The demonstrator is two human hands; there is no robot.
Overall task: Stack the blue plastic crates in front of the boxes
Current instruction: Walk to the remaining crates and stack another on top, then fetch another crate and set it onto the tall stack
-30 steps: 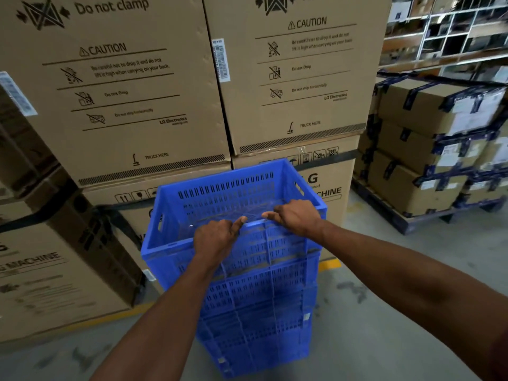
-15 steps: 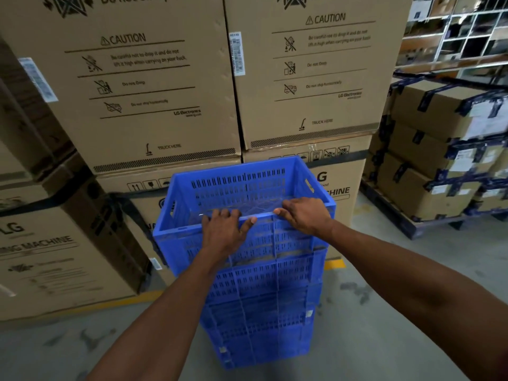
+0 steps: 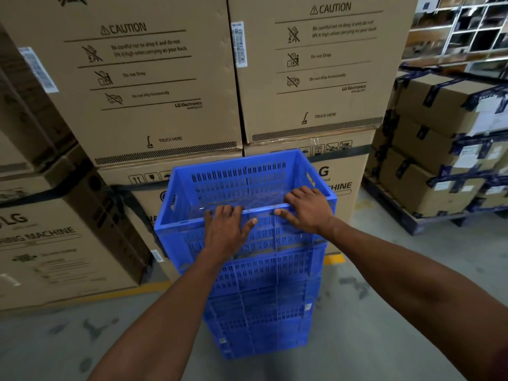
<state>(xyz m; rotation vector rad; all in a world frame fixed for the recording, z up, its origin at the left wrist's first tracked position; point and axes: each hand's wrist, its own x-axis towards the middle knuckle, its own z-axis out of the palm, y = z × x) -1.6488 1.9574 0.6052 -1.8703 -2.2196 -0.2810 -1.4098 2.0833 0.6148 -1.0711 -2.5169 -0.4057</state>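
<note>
Fingers of our left hand (image 3: 226, 232) and right hand (image 3: 309, 209) hook over the top crate (image 3: 247, 188) rim, tips hidden inside; boxes (image 3: 154, 83) read "CAUTION", "LG Electronics".

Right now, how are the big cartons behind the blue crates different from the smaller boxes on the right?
The big cartons are plain brown with printed CAUTION panels; the smaller boxes are bound with dark blue tape and carry white labels. The big cartons stand directly behind the blue crates; the smaller boxes sit apart on a pallet. Both are stacked brown cardboard.
</note>
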